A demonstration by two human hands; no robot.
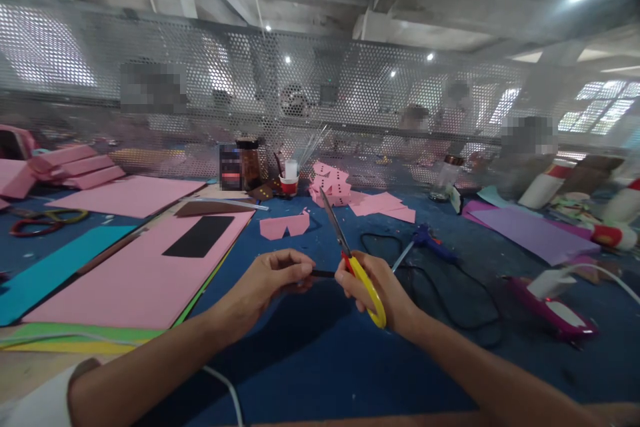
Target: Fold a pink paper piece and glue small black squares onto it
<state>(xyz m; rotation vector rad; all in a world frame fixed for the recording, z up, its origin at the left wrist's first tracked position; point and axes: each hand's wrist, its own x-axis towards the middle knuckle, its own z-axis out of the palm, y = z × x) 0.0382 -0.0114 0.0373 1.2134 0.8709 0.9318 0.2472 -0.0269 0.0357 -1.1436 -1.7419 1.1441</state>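
Between my two hands stretches a thin black strip (325, 273), pinched at its left end by my left hand (280, 273). The fingers of my right hand (375, 283) close on its other end and also hold scissors (357, 267) with red and yellow handles. The scissor blades point up and away, pressed together. Beyond my hands lies a pink paper cutout (285, 225) with a notch in its lower edge. Farther back sits a pile of folded pink paper pieces (331, 183) with black dots.
Left are pink sheets (125, 280), a black paper piece (199, 237), a teal sheet (60, 267) and other scissors (47, 220). Right are a blue glue gun (433, 243) with its cord, a magenta power strip (553, 310) and purple paper (535, 230). A perforated metal screen (320, 93) stands behind.
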